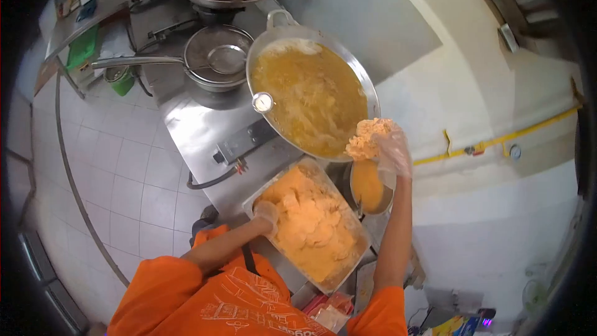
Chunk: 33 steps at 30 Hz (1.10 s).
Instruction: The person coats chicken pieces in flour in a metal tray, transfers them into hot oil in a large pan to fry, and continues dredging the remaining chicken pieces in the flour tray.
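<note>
The right hand (394,151) grasps a coated clump (365,140) at the oil wok (359,70) (thermometer (262,102) on its rim, strainer (211,53) beside); left hand's (267,216) grip, in the tub (331,284), unclear.

Rough-coated piece (365,140), probably plastic tub (341,273)

Right hand (397,152), gloved: fingers (387,144) are curled, forearm (396,230) stretched behind them. Left hand (267,218), gloved: fingers are partly hidden, forearm (227,246) held behind them.

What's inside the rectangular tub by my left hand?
Lumpy orange powder, with your left hand at its edge. Anything under the powder is covered and can't be seen.
</note>
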Available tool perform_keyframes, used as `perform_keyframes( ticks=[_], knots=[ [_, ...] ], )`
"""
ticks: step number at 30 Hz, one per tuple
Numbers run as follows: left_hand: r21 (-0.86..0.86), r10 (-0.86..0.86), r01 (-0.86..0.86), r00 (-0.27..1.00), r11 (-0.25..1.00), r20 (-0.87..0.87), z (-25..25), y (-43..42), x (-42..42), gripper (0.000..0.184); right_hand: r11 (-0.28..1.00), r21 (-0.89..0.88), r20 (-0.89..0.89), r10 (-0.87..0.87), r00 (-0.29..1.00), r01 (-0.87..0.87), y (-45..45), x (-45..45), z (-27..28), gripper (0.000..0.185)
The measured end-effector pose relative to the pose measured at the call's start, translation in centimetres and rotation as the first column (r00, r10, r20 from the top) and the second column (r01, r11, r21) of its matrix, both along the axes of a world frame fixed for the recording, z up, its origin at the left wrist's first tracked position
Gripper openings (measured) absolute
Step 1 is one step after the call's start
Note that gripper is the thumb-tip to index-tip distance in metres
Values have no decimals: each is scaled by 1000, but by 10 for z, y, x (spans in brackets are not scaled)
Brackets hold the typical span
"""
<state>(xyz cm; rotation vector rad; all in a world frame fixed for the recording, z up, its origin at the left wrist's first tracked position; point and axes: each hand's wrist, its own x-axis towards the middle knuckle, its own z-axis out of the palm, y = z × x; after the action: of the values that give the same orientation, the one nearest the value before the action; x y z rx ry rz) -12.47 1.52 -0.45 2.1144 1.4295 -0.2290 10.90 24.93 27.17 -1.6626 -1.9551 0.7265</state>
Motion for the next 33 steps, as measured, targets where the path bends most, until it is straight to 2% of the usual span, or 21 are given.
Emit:
perform_keyframes(
  ticks=[2, 6, 8, 9, 11, 12, 14, 15, 17, 18, 19, 21, 22, 23, 24, 25, 26, 28, 30, 32, 33],
  knots=[
    [-77, 4, -5, 1000, 997, -13, 2, 11, -6, 35, 990, 140, 293, -43, 955, 1, 37, -39, 1, 37],
    [-78, 102, -96, 991, 992, 90, -14, 10, -7, 38, 984, 154, 550, -11, 835, -89, 86, -74, -29, 34],
    [-96, 20, -16, 999, 995, 47, -4, 12, -9, 36, 989, 109, 616, 13, 788, -101, 101, -83, -43, 32],
    [-110, -25, 27, 999, 994, 23, -1, 11, -10, 35, 981, 122, 624, 42, 780, -150, 114, -77, -57, 31],
    [32, 75, -79, 991, 996, 115, -34, 1, -8, 33, 962, 145, 643, 88, 761, -233, 137, -58, -76, 29],
    [93, 113, -130, 979, 987, 170, -52, -5, -2, 32, 957, 199, 624, 42, 780, -211, 145, -48, -76, 28],
    [32, 5, -7, 998, 999, 68, -71, 5, 8, 35, 942, 276, 547, 10, 837, -192, 135, -32, -60, 28],
    [-13, -55, 55, 998, 998, 17, -74, 8, 9, 37, 935, 299, 486, 24, 874, -192, 108, -34, -26, 28],
    [-27, -96, 94, 993, 995, -64, -36, 10, 3, 32, 913, 379, 524, -80, 848, -148, 41, -47, 39, 33],
    [57, -29, 33, 997, 998, -72, -65, 11, 12, 28, 905, 422, 474, -167, 865, -56, 8, -47, 58, 34],
    [135, 34, -24, 997, 991, -72, -97, 3, 22, 25, 891, 453, 426, -254, 869, 38, -30, -41, 66, 36],
    [-7, -33, 33, 999, 999, -14, -81, 7, 12, 19, 879, 469, 259, -232, 937, 88, -106, -27, 64, 37],
    [-71, -57, 58, 998, 996, 17, -75, 2, 11, 17, 895, 336, 127, -351, 928, 293, -147, -37, 52, 36],
    [-116, -45, 84, 951, 990, 307, -91, -9, 7, 15, 865, 186, 7, -476, 879, 467, -184, -46, 44, 35],
    [-148, -11, 115, 824, 982, 567, -119, -17, -4, 15, 892, 410, 298, -328, 896, 191, -216, -26, 11, 34],
    [-164, 35, 148, 629, 975, 776, -134, -19, -9, 16, 911, 387, 333, -285, 899, 146, -243, -14, -24, 33],
    [-107, -23, 128, 739, 986, 673, -121, -19, -6, 12, 939, 309, 342, -259, 903, 152, -269, -4, -76, 33],
    [19, -121, 124, 904, 992, 410, -83, -20, 4, 11, 955, -5, 305, -281, 910, 296, -311, 7, -183, 35],
    [72, -155, 138, 918, 988, 365, -81, -15, 5, 10, 893, -210, 349, -311, 884, 397, -325, -8, -264, 36],
    [117, -199, 170, 928, 979, 316, -82, -12, -1, 8, 907, -109, 285, -364, 887, 407, -329, -14, -318, 31],
    [129, -224, 194, 930, 973, 292, -87, -17, -7, 8, 907, -113, 263, -366, 893, 405, -336, -13, -323, 32]
  ],
)
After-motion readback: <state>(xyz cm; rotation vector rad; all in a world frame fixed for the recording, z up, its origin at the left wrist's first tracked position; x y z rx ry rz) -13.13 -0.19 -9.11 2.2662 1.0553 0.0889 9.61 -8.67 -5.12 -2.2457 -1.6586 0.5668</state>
